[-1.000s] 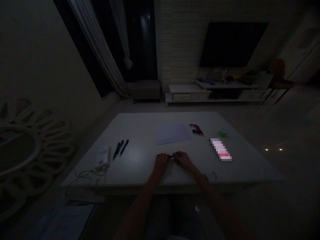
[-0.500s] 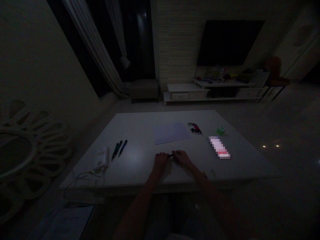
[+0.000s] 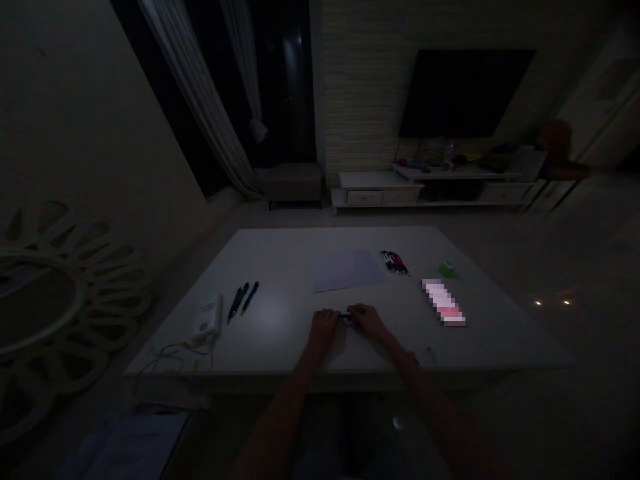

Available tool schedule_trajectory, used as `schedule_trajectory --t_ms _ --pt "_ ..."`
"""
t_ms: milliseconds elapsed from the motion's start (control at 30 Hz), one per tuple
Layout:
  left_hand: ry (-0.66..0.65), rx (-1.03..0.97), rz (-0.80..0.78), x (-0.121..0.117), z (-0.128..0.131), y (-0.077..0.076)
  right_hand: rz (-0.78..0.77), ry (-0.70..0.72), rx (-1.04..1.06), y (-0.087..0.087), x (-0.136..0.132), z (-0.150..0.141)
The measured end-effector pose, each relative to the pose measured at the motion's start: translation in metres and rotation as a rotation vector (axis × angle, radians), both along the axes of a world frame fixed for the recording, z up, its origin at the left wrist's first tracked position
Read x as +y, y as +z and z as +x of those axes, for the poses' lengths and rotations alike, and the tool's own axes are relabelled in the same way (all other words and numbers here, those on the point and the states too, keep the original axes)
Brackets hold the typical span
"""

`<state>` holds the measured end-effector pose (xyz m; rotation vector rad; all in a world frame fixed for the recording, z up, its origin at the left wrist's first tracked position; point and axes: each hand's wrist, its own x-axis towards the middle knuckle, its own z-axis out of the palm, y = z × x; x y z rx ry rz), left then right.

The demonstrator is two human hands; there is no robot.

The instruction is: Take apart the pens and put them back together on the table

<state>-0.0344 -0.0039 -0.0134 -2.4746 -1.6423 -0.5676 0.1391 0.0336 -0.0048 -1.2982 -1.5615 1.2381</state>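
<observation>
Both hands rest near the front of a white table point(image 3: 280, 267). My left hand point(image 3: 324, 329) and my right hand point(image 3: 367, 320) pinch a small dark pen point(image 3: 345, 316) between them, and most of it is hidden by my fingers. Beyond my hands lies a pale sheet of paper point(image 3: 347, 271). To its right is a tight group of dark and red pens point(image 3: 395, 262). Left of my left hand lie a few dark pens point(image 3: 240, 301) side by side.
A white charger point(image 3: 207, 319) with a loose cable point(image 3: 170, 353) sits at the left front. A green tape roll point(image 3: 447, 269) and a blurred pink-and-white package point(image 3: 443, 302) lie on the right. A round ornate mirror point(image 3: 50, 313) stands left of the table.
The whole view shifts slightly with my head. My hands stay together on the dark pen, and nothing on the table visibly moves.
</observation>
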Motion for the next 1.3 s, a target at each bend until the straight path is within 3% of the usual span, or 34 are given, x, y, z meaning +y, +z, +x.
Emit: schedule_trajectory --t_ms 233,400,600,933,1100,1300 --pt "0.048 0.018 -0.057 -0.002 0.002 0.008 0.148 -0.084 -0.046 -0.009 0.005 0.013" --pt "0.061 0.032 -0.081 -0.003 0.001 0.009 0.135 -0.117 -0.08 -0.01 0.006 0.046" --pt "0.061 0.036 -0.11 0.0 0.002 0.008 0.188 -0.281 -0.087 -0.013 0.013 0.08" --pt "0.079 0.03 -0.103 -0.002 0.002 0.01 0.29 -0.176 -0.265 -0.017 0.044 0.022" --pt "0.07 0.034 -0.095 -0.001 0.002 0.009 0.338 -0.209 -0.229 -0.012 0.031 0.029" --pt "0.071 0.042 -0.098 -0.001 0.002 0.009 0.431 -0.009 -0.282 -0.005 0.008 0.014"
